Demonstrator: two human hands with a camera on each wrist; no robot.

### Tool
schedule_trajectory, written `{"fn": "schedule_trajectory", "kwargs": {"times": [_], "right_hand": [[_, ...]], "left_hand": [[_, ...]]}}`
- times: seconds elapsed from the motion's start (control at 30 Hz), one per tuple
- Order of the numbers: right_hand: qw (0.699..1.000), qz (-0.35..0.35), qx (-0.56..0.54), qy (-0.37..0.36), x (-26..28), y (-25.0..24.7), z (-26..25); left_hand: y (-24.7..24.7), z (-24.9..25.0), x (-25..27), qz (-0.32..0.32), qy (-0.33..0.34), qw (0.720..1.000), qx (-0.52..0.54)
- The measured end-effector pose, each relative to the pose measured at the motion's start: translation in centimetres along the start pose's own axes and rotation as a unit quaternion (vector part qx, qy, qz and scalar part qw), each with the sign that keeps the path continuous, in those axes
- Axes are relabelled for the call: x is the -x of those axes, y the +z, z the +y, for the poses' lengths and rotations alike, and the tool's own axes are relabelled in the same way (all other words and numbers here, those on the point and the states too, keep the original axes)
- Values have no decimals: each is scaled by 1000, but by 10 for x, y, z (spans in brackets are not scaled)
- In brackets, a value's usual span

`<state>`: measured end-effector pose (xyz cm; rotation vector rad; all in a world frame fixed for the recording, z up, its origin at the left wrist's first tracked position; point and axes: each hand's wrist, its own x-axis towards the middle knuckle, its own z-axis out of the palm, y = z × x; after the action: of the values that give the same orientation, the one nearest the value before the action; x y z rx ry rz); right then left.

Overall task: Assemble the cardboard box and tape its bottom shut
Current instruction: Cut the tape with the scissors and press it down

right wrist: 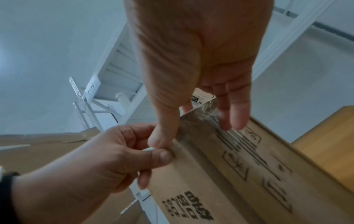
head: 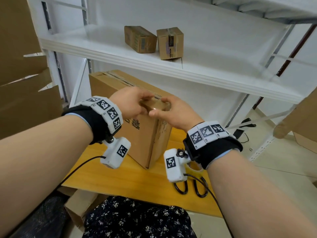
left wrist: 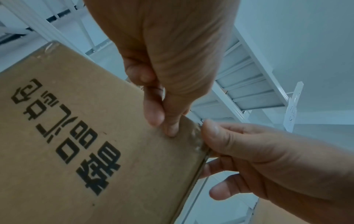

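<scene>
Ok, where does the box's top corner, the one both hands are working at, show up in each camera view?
Head: the box's top corner sits at picture centre, between the left hand and the right hand.
Left wrist: centre-right, where clear tape wraps the edge.
Right wrist: centre, below the right thumb.
Shared landmark: the black printed characters on the box's side, visible in all three views.

The yellow wooden tabletop [head: 130, 179] carries the large brown cardboard box [head: 151, 138], standing upright at its far centre. Black-handled scissors [head: 190, 188] lie on the near right area, beside a roll of clear tape [head: 195, 169]. The white metal shelf board [head: 188, 66] beyond carries two small brown cardboard boxes [head: 139, 39] [head: 169, 42], set side by side.
</scene>
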<state>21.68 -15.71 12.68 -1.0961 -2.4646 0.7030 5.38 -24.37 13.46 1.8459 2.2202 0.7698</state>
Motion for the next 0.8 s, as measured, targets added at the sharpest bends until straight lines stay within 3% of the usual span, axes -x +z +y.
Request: {"fn": "schedule_trajectory", "kwargs": {"times": [0.13,0.23,0.37,0.53,0.7,0.8], "right_hand": [[997,15,74,-18,-4,-3,7],[998,28,56,-2,-10,-7,18],[985,140,94,22,-17,-15,38],[972,213,-14,97,-27,-7,56],[943,254,-138,164,-24,11,74],[939,241,-177,171,-23,14,74]], "left_hand": [[-8,-17,-4,24,-33,997,-65],[-16,-33,-2,69,-68,992,-85],[-24,-62,5,140,-129,969,-159],[-25,-62,8,64,-165,962,-206],[-18,-57,10,81,-144,968,-191],[-16,-57,11,102,-127,967,-197]]}}
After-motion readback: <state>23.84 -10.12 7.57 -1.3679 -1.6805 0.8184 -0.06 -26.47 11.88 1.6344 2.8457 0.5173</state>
